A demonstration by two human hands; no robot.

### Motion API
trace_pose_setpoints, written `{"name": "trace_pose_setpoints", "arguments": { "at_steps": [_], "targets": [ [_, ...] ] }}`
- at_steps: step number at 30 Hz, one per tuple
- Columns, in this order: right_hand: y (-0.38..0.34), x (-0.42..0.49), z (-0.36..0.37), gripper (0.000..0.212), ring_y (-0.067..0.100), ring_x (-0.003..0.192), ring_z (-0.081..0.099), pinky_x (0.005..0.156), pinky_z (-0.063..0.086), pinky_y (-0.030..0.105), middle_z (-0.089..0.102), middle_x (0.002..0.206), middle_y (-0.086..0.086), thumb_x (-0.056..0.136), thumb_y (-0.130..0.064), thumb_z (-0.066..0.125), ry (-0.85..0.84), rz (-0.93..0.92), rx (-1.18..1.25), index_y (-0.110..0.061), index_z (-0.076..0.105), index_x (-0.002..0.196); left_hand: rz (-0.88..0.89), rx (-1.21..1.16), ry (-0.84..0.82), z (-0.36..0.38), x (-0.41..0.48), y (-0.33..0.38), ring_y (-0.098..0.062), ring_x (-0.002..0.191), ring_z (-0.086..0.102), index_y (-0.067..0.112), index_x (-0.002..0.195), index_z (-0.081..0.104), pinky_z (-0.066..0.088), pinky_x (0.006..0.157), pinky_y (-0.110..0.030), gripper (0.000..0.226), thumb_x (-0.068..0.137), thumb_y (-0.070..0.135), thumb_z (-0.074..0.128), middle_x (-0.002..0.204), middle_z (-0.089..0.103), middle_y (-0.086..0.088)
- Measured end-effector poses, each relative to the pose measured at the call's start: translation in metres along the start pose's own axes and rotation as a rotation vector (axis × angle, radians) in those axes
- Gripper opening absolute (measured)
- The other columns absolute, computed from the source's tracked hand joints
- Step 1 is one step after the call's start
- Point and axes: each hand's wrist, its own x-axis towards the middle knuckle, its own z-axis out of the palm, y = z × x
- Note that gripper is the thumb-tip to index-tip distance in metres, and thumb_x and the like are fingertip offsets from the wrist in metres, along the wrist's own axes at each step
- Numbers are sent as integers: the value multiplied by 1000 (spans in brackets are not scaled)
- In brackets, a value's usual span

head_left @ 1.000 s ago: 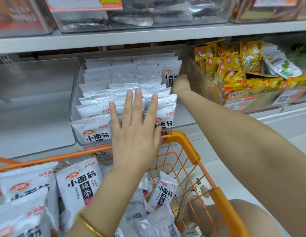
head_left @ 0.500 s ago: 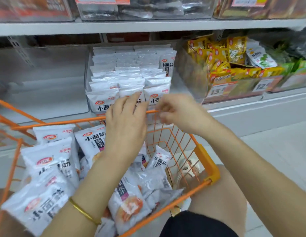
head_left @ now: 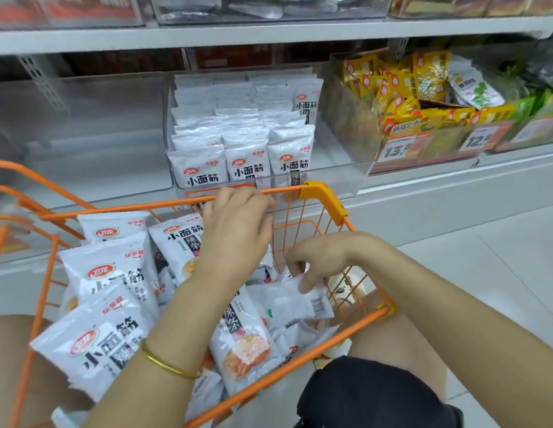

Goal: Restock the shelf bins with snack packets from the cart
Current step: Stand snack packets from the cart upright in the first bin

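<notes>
Head view: left hand point(head_left: 238, 230) fingers curled at cart rim point(head_left: 145, 207), grip unclear; right hand point(head_left: 321, 261) fingers pinch a packet point(head_left: 284, 305).

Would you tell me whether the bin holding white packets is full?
Not quite: white packets fill three rows; the bin is bare at right.
</notes>
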Motion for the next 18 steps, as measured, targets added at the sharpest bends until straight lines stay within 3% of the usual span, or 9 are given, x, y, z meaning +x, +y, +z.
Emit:
{"name": "trace_pose_setpoints", "arguments": {
  "at_steps": [3,8,10,12,15,18],
  "targets": [
    [0,-28,-16,18,19,67,56,59,54,32,49,76,2,86,-11,66,220,-29,272,-10,48,83,-8,-112,-74,-2,1,4,-19,108,44,24,105,66,32,93,-37,26,84,29,52,110,60,9],
    [-7,-68,-39,2,18,55,59,48,55,28,55,68,6,91,-9,58,622,-53,650,-9,57,91,-44,-324,-144,-9,1,11,-8,118,33,30,127,52,26,98,-24,56,76,53,46,123,45,14],
    [-6,-73,-44,4,15,47,58,44,53,24,59,61,7,92,-9,56,676,-45,832,-10,58,89,11,-353,-189,-12,0,10,-3,123,28,35,133,43,22,100,-21,68,70,62,50,130,38,19],
    [-7,-75,-46,8,12,41,57,42,50,20,60,52,5,92,-11,56,656,-42,975,-10,58,84,95,-278,-247,-11,0,11,-5,126,30,37,136,39,24,103,-27,76,67,61,62,134,38,17],
    [-10,-73,-45,29,14,40,57,39,47,19,62,54,8,97,-28,49,557,-87,1172,-5,60,82,72,-346,-190,-5,1,16,-4,107,50,32,123,50,41,92,-31,48,79,32,71,115,55,14],
    [-6,-70,-44,59,15,42,53,42,43,21,60,58,9,97,-54,30,608,-86,1227,-7,62,83,-248,-736,-234,-12,2,22,0,90,61,30,108,54,48,77,-24,26,86,21,65,100,64,15]
  ]
}}
